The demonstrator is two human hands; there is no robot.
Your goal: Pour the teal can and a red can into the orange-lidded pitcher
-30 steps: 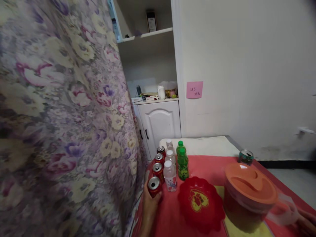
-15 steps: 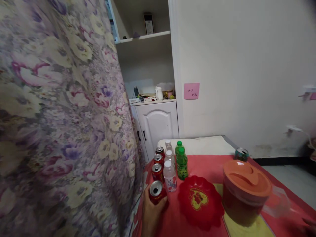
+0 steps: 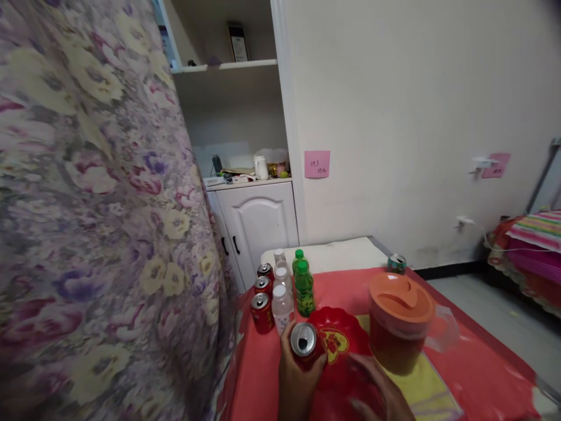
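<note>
My left hand (image 3: 298, 377) is closed round an open red drink can (image 3: 303, 342), holding it over the near left edge of a red heart-patterned plate (image 3: 339, 336). My right hand (image 3: 377, 389) rests on the plate's front rim, fingers curled and somewhat blurred. Behind the can stand three more red cans (image 3: 262, 311), clear water bottles (image 3: 281, 307) and green bottles (image 3: 304, 289) in rows on the red tablecloth (image 3: 473, 374).
A pitcher with an orange lid (image 3: 398, 321) stands right of the plate on a yellow mat. A green can (image 3: 397, 263) sits at the far table edge. A flowered curtain (image 3: 96, 222) fills the left. A white cupboard (image 3: 256, 219) and wall stand behind.
My left hand lifted the red can from the front of the can row and carried it right, over the plate. My right hand came in onto the plate. The view swung right.
</note>
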